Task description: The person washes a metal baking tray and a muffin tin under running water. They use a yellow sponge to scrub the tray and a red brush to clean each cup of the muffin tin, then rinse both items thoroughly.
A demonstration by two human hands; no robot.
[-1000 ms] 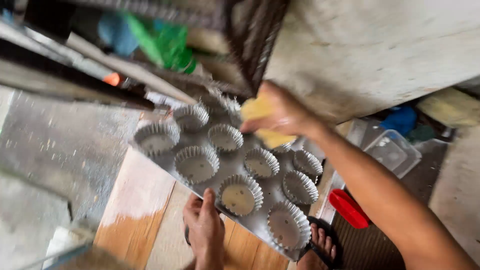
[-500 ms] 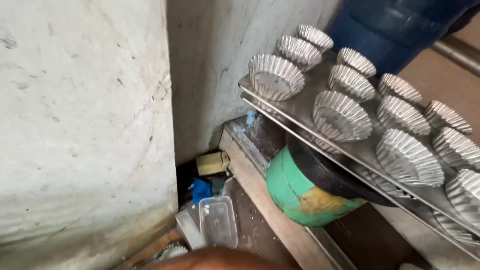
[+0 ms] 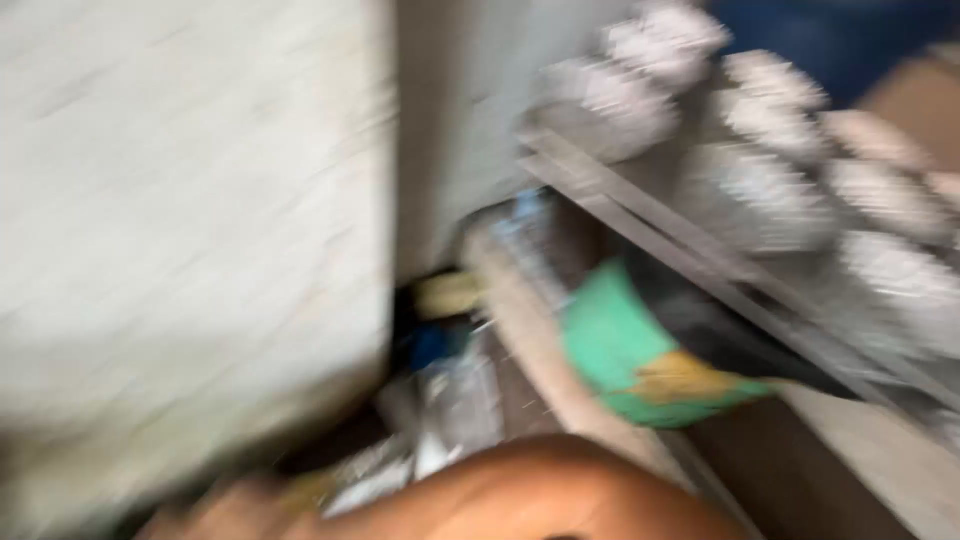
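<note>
A: One bare arm point(image 3: 540, 495) crosses the bottom edge, its far end smeared out at lower left. Whether the hands are open, closed or gripping anything, I cannot tell; the whole view is blurred.

B: What lies nearest to it?

A: Some clear plastic tub point(image 3: 462, 400), down in the corner below the grey wall point(image 3: 190, 220), just beside a pale wooden board point(image 3: 530, 330).

B: Which way does the tub lie?

A: Its long axis seems to run away from the viewer, roughly alongside the board, but the blur leaves that unsure. I cannot make out an open side.

B: And above it?

A: Up on the right, a metal tray point(image 3: 640, 215) slopes from upper left to lower right, loaded with fluted foil cups point(image 3: 760, 205). A green pot point(image 3: 620, 350) sits under it.

B: Working that low, what counts?

A: My judgement: keep the head steady, move slowly, and hold the elbow well away from the tray's near edge, since those light cups would likely scatter at a knock.
</note>
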